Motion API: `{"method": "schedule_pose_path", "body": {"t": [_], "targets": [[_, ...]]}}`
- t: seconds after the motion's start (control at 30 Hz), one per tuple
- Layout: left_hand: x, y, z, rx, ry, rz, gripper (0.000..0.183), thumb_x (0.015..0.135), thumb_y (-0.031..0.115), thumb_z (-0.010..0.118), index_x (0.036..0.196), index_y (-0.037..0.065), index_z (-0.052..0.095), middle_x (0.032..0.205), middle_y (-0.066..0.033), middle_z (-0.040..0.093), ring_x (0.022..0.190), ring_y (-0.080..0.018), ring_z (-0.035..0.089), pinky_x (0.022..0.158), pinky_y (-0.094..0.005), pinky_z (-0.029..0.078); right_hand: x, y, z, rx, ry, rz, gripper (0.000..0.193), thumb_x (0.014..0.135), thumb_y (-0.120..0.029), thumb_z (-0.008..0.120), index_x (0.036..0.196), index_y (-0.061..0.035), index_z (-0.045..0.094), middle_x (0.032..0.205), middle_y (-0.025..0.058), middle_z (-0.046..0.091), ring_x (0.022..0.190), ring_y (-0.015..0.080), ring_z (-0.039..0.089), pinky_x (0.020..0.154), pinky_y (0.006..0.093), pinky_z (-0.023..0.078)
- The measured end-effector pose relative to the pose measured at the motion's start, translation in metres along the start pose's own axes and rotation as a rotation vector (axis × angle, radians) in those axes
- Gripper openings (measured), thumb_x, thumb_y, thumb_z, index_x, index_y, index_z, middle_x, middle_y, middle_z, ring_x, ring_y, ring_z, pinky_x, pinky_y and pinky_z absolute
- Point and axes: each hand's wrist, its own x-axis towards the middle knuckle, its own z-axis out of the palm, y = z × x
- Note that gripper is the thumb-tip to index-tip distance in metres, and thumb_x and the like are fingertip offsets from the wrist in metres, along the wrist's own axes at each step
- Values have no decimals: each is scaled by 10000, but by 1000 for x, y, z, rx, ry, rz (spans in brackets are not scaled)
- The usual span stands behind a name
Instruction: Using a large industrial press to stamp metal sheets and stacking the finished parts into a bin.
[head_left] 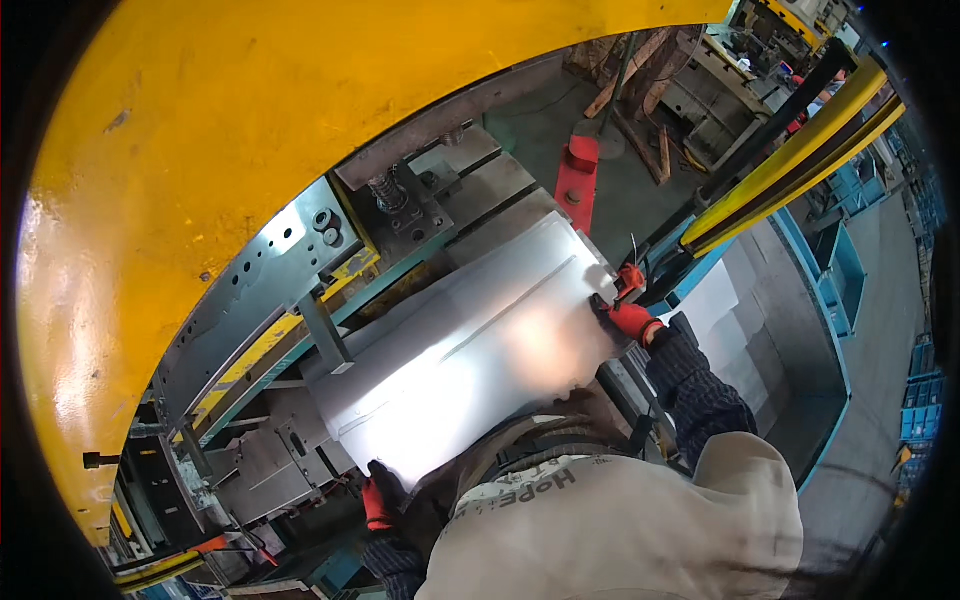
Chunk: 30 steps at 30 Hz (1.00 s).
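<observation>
A wide, shiny metal sheet (430, 370) with a long straight crease lies slantwise in front of my body, its far side close to the press die. Both my hands wear red gloves with dark fingertips. My left hand (380, 495) is closed on the sheet's near left corner. At the sheet's right edge, my right hand (630, 320) grips it, with the fingers partly hidden. Beyond the sheet stands the lower die (400, 215) with a coil spring and guide post. A bright glare covers part of the sheet.
The yellow press body (230, 110) overhangs the upper left. A yellow-and-black guard post (790, 170) rises at the right. Beside my right arm, a blue-rimmed bin (815, 400) holds flat metal sheets. A red bracket (578, 180) stands beyond the press bed, near wooden pieces.
</observation>
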Motion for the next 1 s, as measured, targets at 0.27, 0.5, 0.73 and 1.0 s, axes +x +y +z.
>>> {"method": "schedule_pose_path", "body": {"t": [0.27,0.5,0.73,1.0], "targets": [[23,-14,-11,-253,-89,8,278,837,335,387,777,87,497,665,9,461,587,-98,434,500,-247,352,-24,-18,-12,367,182,198,687,678,-579,465,1111,-46,445,1046,170,508,972,282,482,815,337,363],[44,-7,-1,-156,86,32,238,825,273,421,847,52,507,707,-15,476,629,-126,457,533,-252,367,-98,-81,-36,583,285,452,547,718,-563,354,921,-99,563,903,194,545,889,345,493,744,385,379],[70,22,12,-102,70,99,242,822,267,424,878,45,504,725,-22,485,647,-131,464,555,-253,373,-127,-52,16,589,574,621,552,713,-557,391,729,-47,601,786,174,566,778,325,524,671,388,395],[74,41,28,-62,-12,202,253,819,259,428,913,36,501,745,-30,496,669,-137,472,580,-254,380,-208,22,78,817,700,801,496,727,-514,431,731,-41,583,761,174,558,755,325,520,644,377,391]]}}
